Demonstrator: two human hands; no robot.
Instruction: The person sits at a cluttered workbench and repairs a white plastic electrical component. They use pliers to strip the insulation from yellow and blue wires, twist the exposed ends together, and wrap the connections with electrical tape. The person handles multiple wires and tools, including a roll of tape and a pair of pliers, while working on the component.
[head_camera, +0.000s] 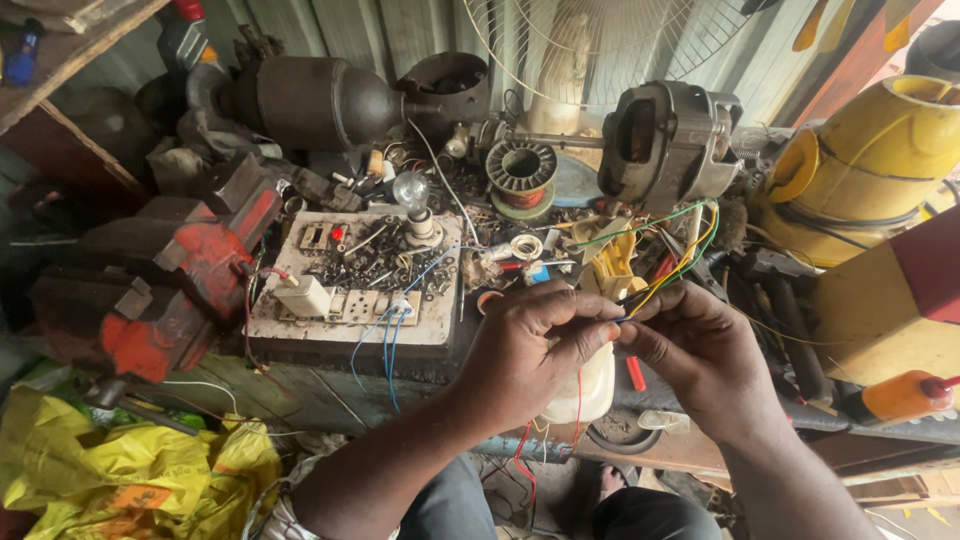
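Two hands meet just in front of the grey motor housing (668, 140): my left hand (530, 345) and right hand (700, 350) each have their grip pinched on the coloured wires (672, 262) trailing from it, drawn taut toward me so the ends stay together, above the cluttered bench (300, 385).

A cramped electrical repair workshop: a cluttered bench carries a red vise (170, 270), a test board (350, 285) with a bulb (411, 190), switches and loose screws, a copper coil (521, 170), a stripped motor (670, 140) trailing coloured wires (670, 250), and a fan guard (600, 40) against corrugated metal walls (330, 30).
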